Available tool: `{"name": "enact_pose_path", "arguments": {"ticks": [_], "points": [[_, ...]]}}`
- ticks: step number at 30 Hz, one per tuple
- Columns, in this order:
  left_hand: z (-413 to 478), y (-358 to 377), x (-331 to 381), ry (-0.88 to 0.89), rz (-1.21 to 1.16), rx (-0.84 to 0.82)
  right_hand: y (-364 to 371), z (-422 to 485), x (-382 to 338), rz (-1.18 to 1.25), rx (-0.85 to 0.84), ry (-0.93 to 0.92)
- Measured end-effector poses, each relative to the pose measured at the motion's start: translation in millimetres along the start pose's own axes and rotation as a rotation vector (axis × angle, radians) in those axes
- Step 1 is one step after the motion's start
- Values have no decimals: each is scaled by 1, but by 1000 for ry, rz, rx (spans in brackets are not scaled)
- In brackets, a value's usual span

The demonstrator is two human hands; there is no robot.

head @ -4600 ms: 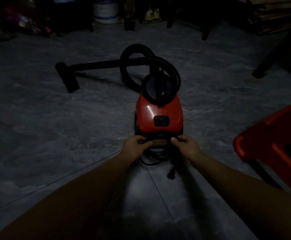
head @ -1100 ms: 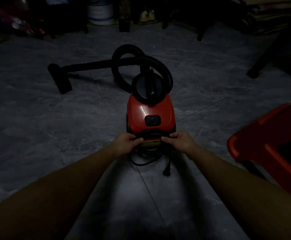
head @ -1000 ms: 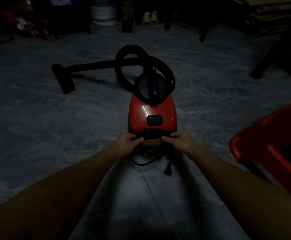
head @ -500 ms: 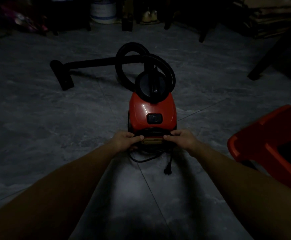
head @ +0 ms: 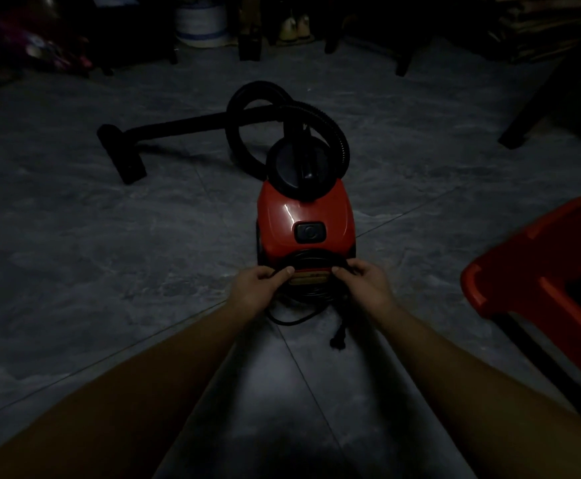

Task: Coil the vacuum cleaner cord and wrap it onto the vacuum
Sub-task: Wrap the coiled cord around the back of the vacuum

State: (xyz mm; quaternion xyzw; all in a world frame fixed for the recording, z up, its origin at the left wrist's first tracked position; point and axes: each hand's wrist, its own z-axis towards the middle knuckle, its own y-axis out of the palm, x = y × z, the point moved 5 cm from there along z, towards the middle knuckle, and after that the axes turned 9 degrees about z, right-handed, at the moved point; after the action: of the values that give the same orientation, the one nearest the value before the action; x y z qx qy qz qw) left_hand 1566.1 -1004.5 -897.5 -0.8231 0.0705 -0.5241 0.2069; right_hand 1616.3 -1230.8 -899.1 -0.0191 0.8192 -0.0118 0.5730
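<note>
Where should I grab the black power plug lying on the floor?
Pinch the black power plug by its body from above, probably with the right hand: it lies on the grey tiled floor, its black cord running up to the red vacuum.

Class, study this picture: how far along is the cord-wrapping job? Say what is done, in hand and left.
Done: most of the cord lies coiled at the rear of the vacuum. In hand: the left hand and right hand each pinch the coil at its sides. Left: a loose loop and the plug lie on the floor, not yet wrapped.
</note>
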Motion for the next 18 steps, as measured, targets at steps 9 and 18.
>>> {"name": "enact_pose_path", "arguments": {"ticks": [9,18], "points": [[-8,2,13,150,110,157,-9,-12,-15,-232,80,-207],[0,-2,15,75,129,91,9,-27,-35,-360,118,-386]]}}
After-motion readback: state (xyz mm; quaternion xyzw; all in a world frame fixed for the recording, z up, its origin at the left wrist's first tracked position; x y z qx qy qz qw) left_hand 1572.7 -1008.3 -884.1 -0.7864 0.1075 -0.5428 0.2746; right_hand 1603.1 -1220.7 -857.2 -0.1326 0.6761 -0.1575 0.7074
